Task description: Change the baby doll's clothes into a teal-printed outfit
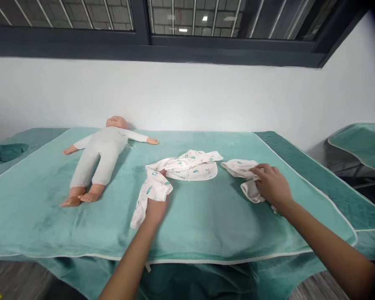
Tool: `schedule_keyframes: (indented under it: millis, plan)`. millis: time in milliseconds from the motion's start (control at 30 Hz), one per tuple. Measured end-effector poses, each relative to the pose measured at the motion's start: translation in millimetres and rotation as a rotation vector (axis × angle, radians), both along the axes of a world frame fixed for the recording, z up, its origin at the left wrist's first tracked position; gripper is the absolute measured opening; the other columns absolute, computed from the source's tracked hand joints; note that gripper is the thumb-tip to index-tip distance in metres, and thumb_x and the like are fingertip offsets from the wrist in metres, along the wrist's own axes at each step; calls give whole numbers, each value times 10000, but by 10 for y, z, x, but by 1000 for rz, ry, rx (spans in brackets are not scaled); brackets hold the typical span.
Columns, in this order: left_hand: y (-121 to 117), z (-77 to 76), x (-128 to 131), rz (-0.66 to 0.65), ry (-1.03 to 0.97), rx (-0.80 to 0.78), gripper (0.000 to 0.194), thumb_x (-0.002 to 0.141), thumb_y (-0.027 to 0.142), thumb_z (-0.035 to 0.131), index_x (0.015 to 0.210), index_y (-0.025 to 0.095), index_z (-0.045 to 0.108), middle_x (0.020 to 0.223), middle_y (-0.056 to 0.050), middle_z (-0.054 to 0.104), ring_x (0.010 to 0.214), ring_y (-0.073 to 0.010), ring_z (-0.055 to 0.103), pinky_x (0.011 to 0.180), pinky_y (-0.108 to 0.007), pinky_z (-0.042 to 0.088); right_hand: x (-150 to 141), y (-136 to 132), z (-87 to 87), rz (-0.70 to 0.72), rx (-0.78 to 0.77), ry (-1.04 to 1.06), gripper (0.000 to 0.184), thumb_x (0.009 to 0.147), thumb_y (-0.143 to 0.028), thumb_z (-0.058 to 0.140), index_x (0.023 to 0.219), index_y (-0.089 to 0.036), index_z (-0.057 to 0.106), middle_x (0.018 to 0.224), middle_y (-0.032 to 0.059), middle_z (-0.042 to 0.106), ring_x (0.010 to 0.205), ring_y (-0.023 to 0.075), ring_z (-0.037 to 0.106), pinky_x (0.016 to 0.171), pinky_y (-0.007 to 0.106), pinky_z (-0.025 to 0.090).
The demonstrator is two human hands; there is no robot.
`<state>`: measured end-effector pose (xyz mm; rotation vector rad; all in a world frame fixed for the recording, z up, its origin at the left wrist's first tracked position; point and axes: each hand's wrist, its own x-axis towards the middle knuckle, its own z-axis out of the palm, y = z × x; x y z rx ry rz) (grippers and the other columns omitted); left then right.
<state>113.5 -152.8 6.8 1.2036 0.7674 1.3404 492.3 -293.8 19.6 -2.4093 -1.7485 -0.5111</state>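
Because a fold of the larger printed cloth (195, 163), mid-sheet, drapes over the left hand (156, 207), its grip is unclear; the right hand (272, 186) pinches a smaller cloth (240, 167), seemingly keeping it bunched. A doll (104, 143) lies leftward on the green sheet (203, 229), beside a white wall (190, 96) and barred window (234, 52).

Soft, even light — small bright glare spots (183, 30) on the window (142, 21) — with darkened right corners.

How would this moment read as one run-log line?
left hand: partly under long patterned cloth; right hand: gripping bunched patterned cloth; doll: lying left of both cloths; green sheet: beneath doll and cloths
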Motion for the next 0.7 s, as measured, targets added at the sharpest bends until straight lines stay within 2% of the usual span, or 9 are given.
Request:
schedule_keyframes:
  millis: [133,233,333,400,467,533,567,633,700]
  plan:
    - [220,15,-31,16,479,346,342,698,200,755,1032,273,748,1296,-76,672,1459,-339,379,1282,-466,70,333,-158,-157,-160,-98,124,441,934,-271,401,1317,-222,614,1374,144,579,1176,399,531,872,533,482]
    - [391,107,94,68,833,446,168,759,227,667,915,245,725,1151,-129,718,1348,-380,493,1230,-542,157,231,-148,-139,-178,-58,190,490,907,-347,463,1371,-221,557,1444,148,535,1273,429,489,981,619,426]
    - [456,405,283,105,1019,416,114,841,285,567,844,234,668,880,-114,716,1082,-354,632,1082,-513,363,-100,-39,-20,-54,154,228,583,873,-389,548,1419,-192,493,1480,174,498,1347,410,448,1099,623,338]
    - [404,743,405,115,989,390,175,903,336,492,856,241,631,736,-52,659,865,-282,650,920,-411,456,-391,95,35,121,261,396,547,883,-404,566,1389,-207,503,1461,170,515,1375,362,441,1135,578,331]
    - [295,1149,510,100,837,384,230,938,379,454,813,235,583,684,-5,602,745,-212,605,790,-321,461,-724,286,55,244,271,733,510,862,-443,616,1316,-223,536,1364,159,583,1302,322,523,1102,544,399]
    - [165,1555,584,76,621,427,222,922,334,478,747,212,538,714,10,587,744,-164,576,744,-270,451,-1095,524,85,295,89,1208,572,816,-516,659,1293,-232,522,1238,130,647,1136,297,635,991,534,499]
    - [105,1736,605,78,520,432,213,920,321,483,749,204,532,725,15,577,744,-149,569,739,-260,451,-1286,650,121,339,-3,1379,677,770,-536,707,1329,-222,489,1283,140,627,1169,298,624,999,525,501]
    - [8,2023,598,80,363,421,206,927,325,490,773,193,526,729,21,532,756,-132,572,755,-260,460,-1652,887,257,489,12,1509,913,669,-507,812,1427,-218,394,1461,160,503,1329,304,513,1067,486,463]
    - [-38,2194,512,77,265,394,221,941,347,486,788,188,506,720,26,464,771,-125,584,781,-280,472,-1950,1070,459,648,114,1554,994,697,-483,809,1511,-261,283,1569,125,390,1410,270,424,1119,430,418]
